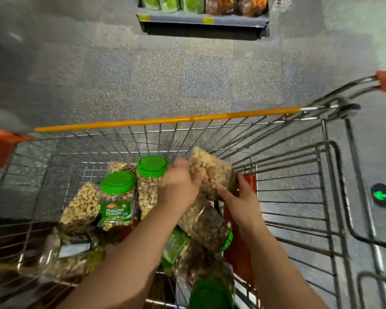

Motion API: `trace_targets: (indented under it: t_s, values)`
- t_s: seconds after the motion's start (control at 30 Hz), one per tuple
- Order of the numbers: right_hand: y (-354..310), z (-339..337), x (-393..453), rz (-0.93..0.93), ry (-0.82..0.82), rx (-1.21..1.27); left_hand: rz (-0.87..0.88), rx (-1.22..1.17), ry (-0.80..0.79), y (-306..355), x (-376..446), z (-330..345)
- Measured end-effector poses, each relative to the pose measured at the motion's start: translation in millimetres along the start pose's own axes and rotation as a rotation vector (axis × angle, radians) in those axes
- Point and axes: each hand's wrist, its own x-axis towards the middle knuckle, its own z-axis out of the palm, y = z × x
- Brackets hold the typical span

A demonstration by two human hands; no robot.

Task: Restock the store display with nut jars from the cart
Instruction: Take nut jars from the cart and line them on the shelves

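Viewed from above: a wire-mesh metal shopping cart with an orange-yellow rim bar and orange corner guards, standing on speckled grey floor. Held above the cart's right side: a clear plastic jar of pale cashew-like nuts, tilted, lid not visible. Left hand curled around the jar's left side, fingers wrapped onto it; blurred by motion. Right hand gripped on the jar's lower right side, thumb across the front, fingers behind. Stacked in the basket below: more clear nut jars, several lying on their sides. Upright near the centre: a clear jar with a green screw lid and green "Pistachios" label; just behind it, a second green-lidded clear jar of pale nuts. Lying to the left: a clear jar of curled pale nuts. Directly beneath the arms: a darker mixed-nut jar on its side. At top of view: a low store shelf with yellow price tags, carrying green and orange packets. On the floor at right: a round dark marker with a green arrow.
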Motion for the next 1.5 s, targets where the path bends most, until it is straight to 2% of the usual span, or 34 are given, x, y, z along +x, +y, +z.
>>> trace_targets:
  t_s: [0.23,0.4,0.53,0.7,0.83,1.0,1.13,1.23,1.5]
  values:
    - [-37,-20,-57,-0.256,0.003,-0.068,0.018,-0.099,0.156,2,-71,-54]
    - [-56,-22,-134,-0.329,-0.041,-0.092,-0.011,-0.171,0.257,-10,-149,-95]
    - [-60,-25,-211,-0.435,-0.047,-0.141,-0.019,-0.232,0.377,-21,-233,-130]
    - [-59,-29,-323,-0.536,-0.187,-0.022,-0.049,-0.307,0.533,-40,-352,-166]
    - [-50,-37,-412,-0.692,-0.182,-0.038,-0.103,-0.389,0.612,-54,-447,-185]
    - [-51,-52,-496,-0.791,-0.376,-0.035,-0.177,-0.459,0.669,-68,-538,-197]
    - [-58,-62,-546,-0.888,-0.44,-0.077,-0.194,-0.602,0.725,-72,-592,-206]
    - [-61,-69,-569,-0.956,-0.525,-0.076,-0.217,-0.588,0.781,-73,-628,-212]
    - [-58,-97,-618,-1.112,-0.779,-0.105,-0.235,-0.838,0.897,-37,-732,-194]
